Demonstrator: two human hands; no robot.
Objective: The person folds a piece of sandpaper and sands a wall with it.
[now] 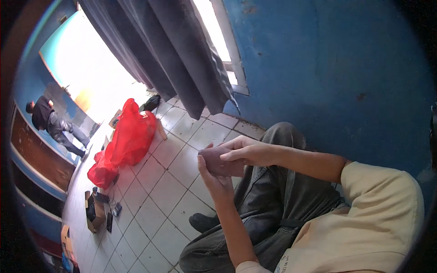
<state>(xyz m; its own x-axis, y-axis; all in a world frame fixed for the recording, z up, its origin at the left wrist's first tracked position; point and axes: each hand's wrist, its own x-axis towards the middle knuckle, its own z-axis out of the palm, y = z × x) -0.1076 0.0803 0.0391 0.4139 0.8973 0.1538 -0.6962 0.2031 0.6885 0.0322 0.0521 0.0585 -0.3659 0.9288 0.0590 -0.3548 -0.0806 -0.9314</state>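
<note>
Between both hands I hold a flat, brownish-mauve, roughly rectangular piece [215,162]; what kind of thing it is I cannot make out. My left hand [215,179] grips it from the near side, its thumb up along the left edge. From the far side my right hand [248,152] closes over it, thumb lying across its face. The piece is raised in front of my crossed legs [273,195] in dark grey trousers, above the tiled floor [168,195].
A blue wall [332,68] with a window stands beside my right knee; a dark curtain [168,50] hangs there. Red cloth or plastic [127,141] lies over something on the floor. An open cardboard box [94,214] holds dark items. Another person [57,123] is at the far left.
</note>
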